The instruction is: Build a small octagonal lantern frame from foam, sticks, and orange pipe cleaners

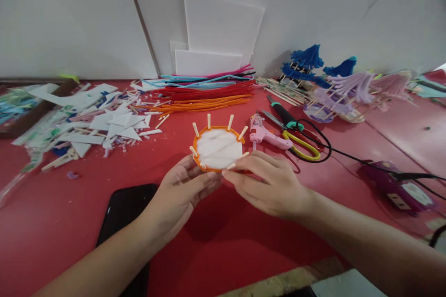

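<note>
Between my hands, raised over the red table, is a round white foam disc (220,147) with several short wooden sticks standing up around its edge. An orange pipe cleaner (213,128) runs along the rim among the sticks. My left hand (184,181) grips the disc from the lower left, thumb at its front edge and fingers underneath. My right hand (272,183) pinches at the front right of the rim, by a stick and the orange strip; what exactly lies between those fingertips is partly hidden.
Behind the disc lie pipe cleaners (212,88) in several colours. A pink glue gun (266,134), yellow-handled scissors (303,148) and a cable are to the right, near a purple power strip (397,188). White scraps (114,123) cover the left; a black phone (128,209) lies by my left forearm.
</note>
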A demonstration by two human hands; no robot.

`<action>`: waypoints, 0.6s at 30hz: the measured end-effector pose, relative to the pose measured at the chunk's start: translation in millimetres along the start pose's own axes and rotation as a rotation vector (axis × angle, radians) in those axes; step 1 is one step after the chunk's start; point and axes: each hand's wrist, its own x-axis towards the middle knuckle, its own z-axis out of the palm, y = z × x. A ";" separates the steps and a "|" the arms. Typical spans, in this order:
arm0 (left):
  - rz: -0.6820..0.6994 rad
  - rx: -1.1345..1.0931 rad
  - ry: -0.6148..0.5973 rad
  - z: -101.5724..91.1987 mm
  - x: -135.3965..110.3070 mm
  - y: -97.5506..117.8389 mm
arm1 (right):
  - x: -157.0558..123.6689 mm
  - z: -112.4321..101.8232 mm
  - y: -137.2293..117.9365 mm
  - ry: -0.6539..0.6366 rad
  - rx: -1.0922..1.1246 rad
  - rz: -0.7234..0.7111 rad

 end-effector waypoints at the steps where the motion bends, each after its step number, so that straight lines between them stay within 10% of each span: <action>1: 0.000 0.001 0.002 0.1 0.0 0.0 | -0.4 0.5 -0.3 -0.001 0.007 0.000; 18: 0.011 0.046 0.060 2.9 1.3 0.9 | -0.1 4.7 0.8 0.045 0.091 0.088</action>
